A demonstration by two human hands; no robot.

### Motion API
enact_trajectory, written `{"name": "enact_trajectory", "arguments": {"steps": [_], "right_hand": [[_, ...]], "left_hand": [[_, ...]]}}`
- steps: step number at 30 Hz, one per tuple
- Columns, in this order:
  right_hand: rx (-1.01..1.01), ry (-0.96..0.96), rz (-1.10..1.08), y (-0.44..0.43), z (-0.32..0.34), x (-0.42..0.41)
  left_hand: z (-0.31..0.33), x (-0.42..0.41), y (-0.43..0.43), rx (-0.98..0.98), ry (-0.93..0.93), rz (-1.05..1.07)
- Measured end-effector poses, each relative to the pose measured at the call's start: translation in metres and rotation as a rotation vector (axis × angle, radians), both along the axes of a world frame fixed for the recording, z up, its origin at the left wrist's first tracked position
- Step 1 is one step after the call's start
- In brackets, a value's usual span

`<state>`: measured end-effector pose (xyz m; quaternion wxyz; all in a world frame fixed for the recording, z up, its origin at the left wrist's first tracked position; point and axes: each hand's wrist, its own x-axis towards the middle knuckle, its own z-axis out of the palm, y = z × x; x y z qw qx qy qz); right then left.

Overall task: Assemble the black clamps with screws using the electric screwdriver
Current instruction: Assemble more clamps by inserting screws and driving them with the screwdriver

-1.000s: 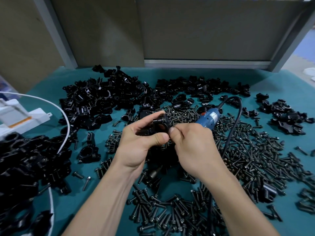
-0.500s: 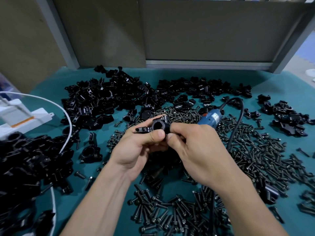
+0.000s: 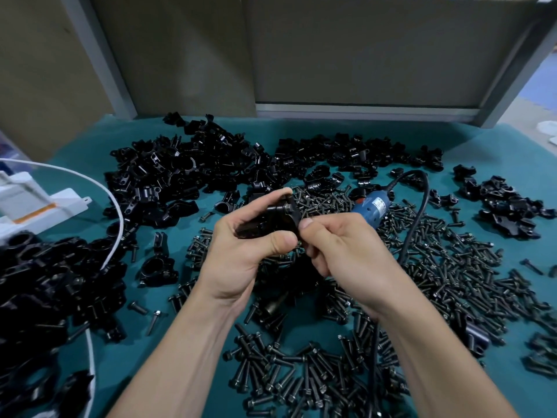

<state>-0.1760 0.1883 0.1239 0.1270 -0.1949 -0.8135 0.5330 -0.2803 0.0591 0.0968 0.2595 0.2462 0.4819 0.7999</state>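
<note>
My left hand [image 3: 247,251] grips a black clamp [image 3: 271,220] above the table's middle, thumb across its front and fingers behind it. A screw head [image 3: 286,208] shows on the clamp's upper face. My right hand [image 3: 334,245] has its fingers curled, and its thumb and forefinger pinch at the clamp's right edge, apparently on a small screw that is mostly hidden. The blue electric screwdriver [image 3: 372,206] lies just behind my right hand, its front part hidden beneath the hands. Its black cable [image 3: 422,200] loops back and runs under my right forearm.
Loose black screws [image 3: 452,267] cover the teal table [image 3: 497,140] to the right and in front of me. Heaps of black clamps lie at the back [image 3: 187,173], far left [image 3: 45,276] and right [image 3: 509,203]. A white device [image 3: 42,203] with a white cable [image 3: 117,212] stands at the left.
My left hand has turned the clamp: its round bore faced me before, and now a flat face with a screw head is up. My right fingers stayed pinched at its right edge.
</note>
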Motion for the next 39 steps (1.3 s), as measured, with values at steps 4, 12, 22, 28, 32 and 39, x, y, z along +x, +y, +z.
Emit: {"name": "enact_trajectory", "arguments": {"steps": [4, 12, 22, 28, 32, 39], "right_hand": [[0.264, -0.033, -0.248, 0.012, 0.004, 0.006], [0.155, -0.362, -0.513, 0.034, -0.01, 0.005], [-0.065, -0.406, -0.674, 0.025, -0.003, -0.019], [-0.785, 0.068, -0.645, 0.025, -0.002, 0.0], [-0.935, 0.204, -0.514, 0.025, 0.004, -0.007], [-0.935, 0.103, -0.549, 0.026, -0.012, -0.025]], "left_hand": [[-0.004, 0.003, 0.008, -0.049, -0.165, 0.081], [-0.008, -0.012, -0.003, -0.063, -0.372, 0.241], [-0.004, -0.01, 0.001, 0.083, -0.583, 0.152], [0.001, -0.007, -0.001, 0.042, -0.52, 0.044], [0.005, 0.001, -0.003, -0.108, -0.456, -0.057], [0.0, 0.004, -0.003, -0.292, -0.462, -0.145]]}}
